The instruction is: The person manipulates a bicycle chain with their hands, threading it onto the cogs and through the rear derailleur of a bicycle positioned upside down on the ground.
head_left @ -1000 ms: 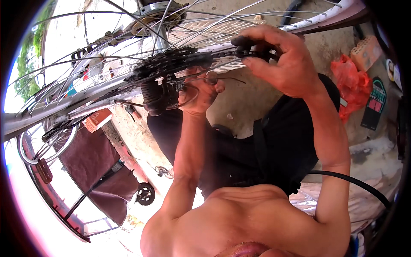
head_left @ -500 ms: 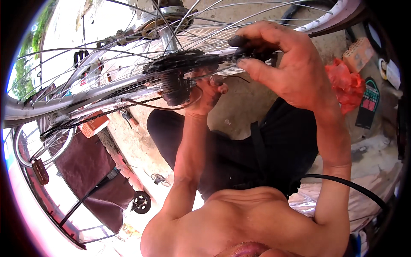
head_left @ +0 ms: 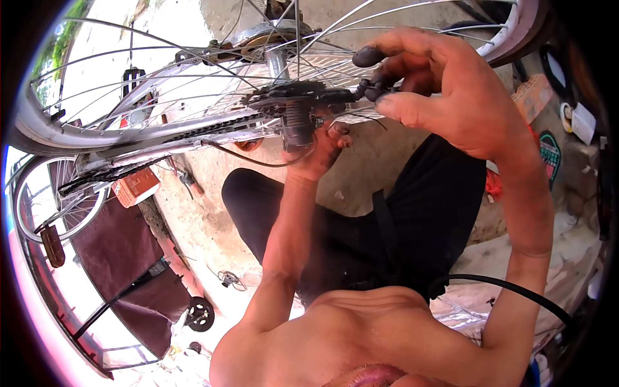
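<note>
A bicycle wheel (head_left: 71, 142) crosses the top of the view, with a black rear cassette (head_left: 274, 97) and a derailleur (head_left: 298, 126) near its hub. My left hand (head_left: 314, 155) reaches up behind the derailleur, fingers curled on it, partly hidden by it and its cable. My right hand (head_left: 454, 106), with blackened fingertips, holds a dark piece of chain (head_left: 364, 90) out to the right of the cassette, between thumb and fingers; its index finger is raised above.
A second bicycle wheel (head_left: 84, 226), a maroon cover (head_left: 109, 245) and a brick (head_left: 134, 185) are at left. A small black wheel (head_left: 200, 315) lies lower left. Another brick (head_left: 530, 97), red plastic (head_left: 493, 185) and a black hose (head_left: 509, 284) are at right.
The cassette and derailleur have shifted rightward in view, with both my hands moving right too. My right hand now covers much of the red plastic, and its index finger is higher.
</note>
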A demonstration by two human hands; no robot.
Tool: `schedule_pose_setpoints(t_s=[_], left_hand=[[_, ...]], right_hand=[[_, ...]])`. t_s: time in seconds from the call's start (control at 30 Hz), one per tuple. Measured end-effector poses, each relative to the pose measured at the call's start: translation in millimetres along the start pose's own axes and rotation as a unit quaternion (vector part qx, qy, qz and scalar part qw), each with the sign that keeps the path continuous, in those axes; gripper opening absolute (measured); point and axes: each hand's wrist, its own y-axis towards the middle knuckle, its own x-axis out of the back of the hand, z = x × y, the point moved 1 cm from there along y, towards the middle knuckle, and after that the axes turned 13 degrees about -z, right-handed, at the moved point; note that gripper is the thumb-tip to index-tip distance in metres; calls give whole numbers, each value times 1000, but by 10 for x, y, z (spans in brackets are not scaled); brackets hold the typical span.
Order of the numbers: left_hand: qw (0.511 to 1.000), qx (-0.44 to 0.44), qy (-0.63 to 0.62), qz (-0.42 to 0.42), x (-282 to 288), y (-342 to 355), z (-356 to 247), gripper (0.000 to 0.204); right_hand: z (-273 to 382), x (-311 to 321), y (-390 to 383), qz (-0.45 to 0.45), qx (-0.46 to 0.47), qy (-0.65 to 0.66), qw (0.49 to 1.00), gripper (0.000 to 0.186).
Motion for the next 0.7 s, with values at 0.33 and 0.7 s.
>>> schedule_pose_setpoints(t_s=[0.33, 0.7], left_hand=[[998, -4, 59, -27, 6, 11, -7, 64], [993, 2, 86, -84, 38, -84, -38, 51]], right_hand=[[224, -24, 30, -16, -39, 45, 998, 36], [172, -244, 98, 18, 72, 131, 989, 32]])
